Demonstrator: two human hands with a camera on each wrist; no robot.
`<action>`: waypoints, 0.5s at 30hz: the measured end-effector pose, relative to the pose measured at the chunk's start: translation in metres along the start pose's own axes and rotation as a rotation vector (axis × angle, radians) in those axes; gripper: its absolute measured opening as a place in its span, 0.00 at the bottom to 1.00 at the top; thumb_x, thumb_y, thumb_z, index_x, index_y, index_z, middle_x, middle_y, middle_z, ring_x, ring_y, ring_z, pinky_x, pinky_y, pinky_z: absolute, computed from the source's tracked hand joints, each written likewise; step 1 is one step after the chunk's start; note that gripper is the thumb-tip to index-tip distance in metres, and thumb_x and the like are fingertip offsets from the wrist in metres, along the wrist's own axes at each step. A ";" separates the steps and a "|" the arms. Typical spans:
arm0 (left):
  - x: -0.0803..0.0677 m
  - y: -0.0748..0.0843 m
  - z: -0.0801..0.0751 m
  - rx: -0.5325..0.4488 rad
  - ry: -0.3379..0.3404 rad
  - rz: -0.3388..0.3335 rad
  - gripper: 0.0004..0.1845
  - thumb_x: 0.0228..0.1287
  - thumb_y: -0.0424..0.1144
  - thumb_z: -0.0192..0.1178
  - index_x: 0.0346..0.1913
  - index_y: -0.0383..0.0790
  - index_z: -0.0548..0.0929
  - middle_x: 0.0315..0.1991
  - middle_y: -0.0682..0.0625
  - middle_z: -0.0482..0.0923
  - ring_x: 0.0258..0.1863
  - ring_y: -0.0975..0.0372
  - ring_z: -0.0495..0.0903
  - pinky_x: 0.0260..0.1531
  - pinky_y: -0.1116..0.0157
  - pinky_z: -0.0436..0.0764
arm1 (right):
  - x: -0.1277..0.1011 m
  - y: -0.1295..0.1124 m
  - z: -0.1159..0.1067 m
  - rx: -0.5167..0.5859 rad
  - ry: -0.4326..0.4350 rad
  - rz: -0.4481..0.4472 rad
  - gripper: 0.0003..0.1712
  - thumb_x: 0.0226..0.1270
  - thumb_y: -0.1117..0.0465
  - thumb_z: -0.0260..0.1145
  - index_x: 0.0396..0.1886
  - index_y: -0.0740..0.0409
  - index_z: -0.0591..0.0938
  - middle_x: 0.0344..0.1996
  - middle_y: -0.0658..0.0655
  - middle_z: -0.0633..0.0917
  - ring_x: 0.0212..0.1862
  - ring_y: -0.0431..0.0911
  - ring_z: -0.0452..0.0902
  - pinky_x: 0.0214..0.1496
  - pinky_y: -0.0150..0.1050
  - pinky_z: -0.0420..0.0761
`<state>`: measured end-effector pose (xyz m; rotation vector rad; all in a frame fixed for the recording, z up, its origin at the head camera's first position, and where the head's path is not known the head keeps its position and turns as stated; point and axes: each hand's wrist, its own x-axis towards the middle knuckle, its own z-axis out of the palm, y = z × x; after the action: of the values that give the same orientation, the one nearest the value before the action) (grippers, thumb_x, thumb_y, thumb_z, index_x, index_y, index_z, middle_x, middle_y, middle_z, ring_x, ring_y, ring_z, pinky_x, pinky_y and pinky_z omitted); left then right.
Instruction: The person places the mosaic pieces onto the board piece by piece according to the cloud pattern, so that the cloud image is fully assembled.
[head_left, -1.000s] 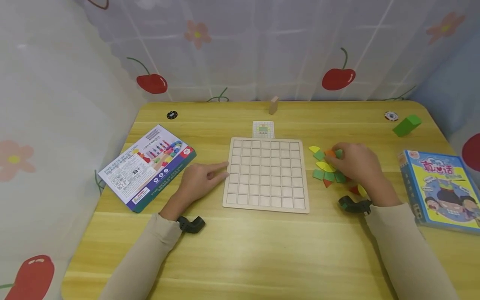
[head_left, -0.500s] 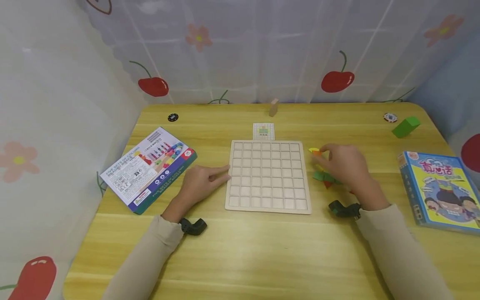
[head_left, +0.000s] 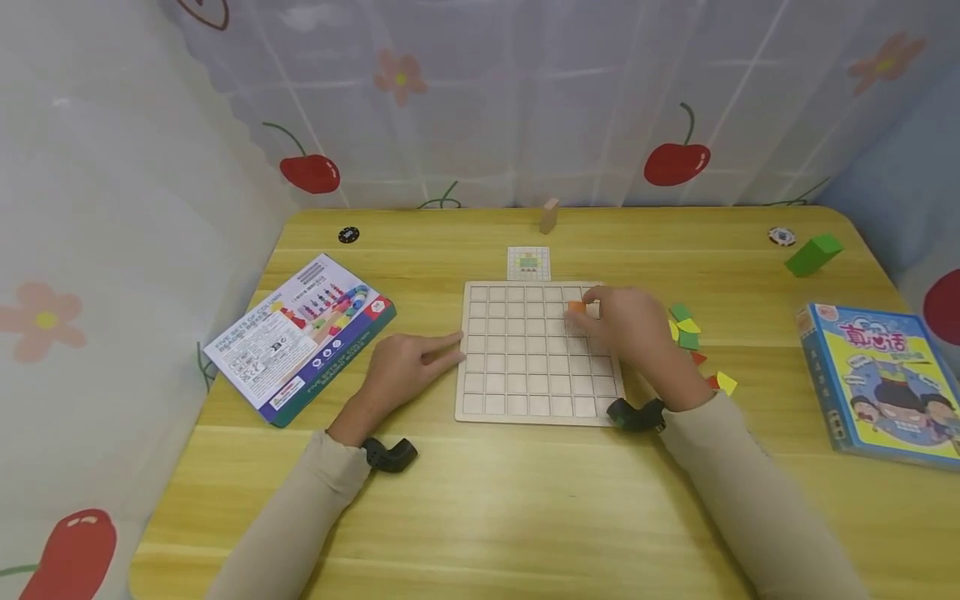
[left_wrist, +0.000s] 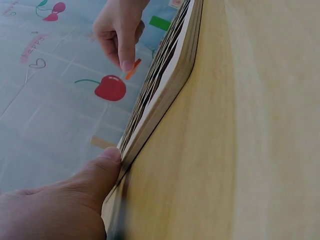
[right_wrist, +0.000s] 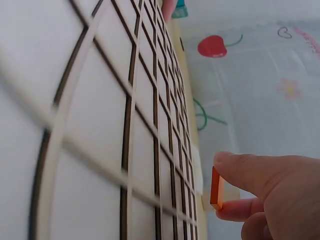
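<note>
A wooden grid board (head_left: 525,418) with rows of square recesses lies flat on the table. My right hand (head_left: 634,332) is over its upper right part and pinches a small orange square tile (head_left: 575,307) between thumb and fingertips. In the right wrist view that tile (right_wrist: 216,189) is held on edge, above the board. My left hand (head_left: 395,368) touches the board's left edge with straight thumb and index finger; the left wrist view shows the thumb (left_wrist: 110,154) against the side. A small printed pattern card (head_left: 528,263) lies at the board's far edge.
Loose green, yellow and red tiles (head_left: 687,340) lie right of the board, partly behind my right hand. A beaded-toy box (head_left: 300,337) is at left, a blue-yellow box (head_left: 888,379) at right. Along the back stand a wooden block (head_left: 549,216) and green block (head_left: 813,255).
From the tile pile, my right hand has moved left to over the board, bringing the orange tile. My left hand has stayed at the board's left edge.
</note>
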<state>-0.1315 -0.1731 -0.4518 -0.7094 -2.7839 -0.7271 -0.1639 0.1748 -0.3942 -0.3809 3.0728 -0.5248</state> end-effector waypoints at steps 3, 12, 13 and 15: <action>0.001 0.000 0.000 -0.004 0.001 0.005 0.21 0.68 0.59 0.66 0.60 0.59 0.86 0.11 0.61 0.72 0.13 0.68 0.56 0.17 0.64 0.57 | 0.006 -0.010 0.005 0.003 0.024 -0.026 0.23 0.70 0.43 0.67 0.48 0.57 0.89 0.15 0.49 0.76 0.21 0.47 0.70 0.23 0.40 0.65; 0.001 0.001 0.001 -0.016 -0.008 -0.010 0.21 0.68 0.59 0.66 0.60 0.59 0.86 0.12 0.60 0.72 0.13 0.68 0.58 0.18 0.64 0.58 | 0.021 -0.033 0.017 0.013 -0.008 -0.049 0.23 0.71 0.44 0.65 0.49 0.57 0.89 0.15 0.50 0.79 0.25 0.49 0.73 0.24 0.41 0.69; 0.001 0.001 0.001 -0.016 -0.007 -0.011 0.21 0.68 0.59 0.66 0.60 0.59 0.86 0.11 0.61 0.71 0.13 0.68 0.57 0.18 0.64 0.58 | 0.022 -0.035 0.019 -0.001 0.000 -0.058 0.22 0.71 0.45 0.64 0.48 0.56 0.89 0.15 0.49 0.79 0.24 0.49 0.73 0.23 0.42 0.69; 0.000 0.000 0.001 -0.018 -0.004 -0.011 0.20 0.68 0.58 0.66 0.60 0.59 0.86 0.10 0.62 0.69 0.13 0.68 0.55 0.18 0.64 0.58 | 0.024 -0.037 0.023 -0.015 0.014 -0.078 0.20 0.72 0.46 0.63 0.45 0.56 0.90 0.16 0.50 0.79 0.23 0.49 0.73 0.22 0.42 0.69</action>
<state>-0.1310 -0.1724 -0.4525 -0.7006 -2.7906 -0.7546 -0.1775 0.1281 -0.4032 -0.5006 3.0871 -0.5091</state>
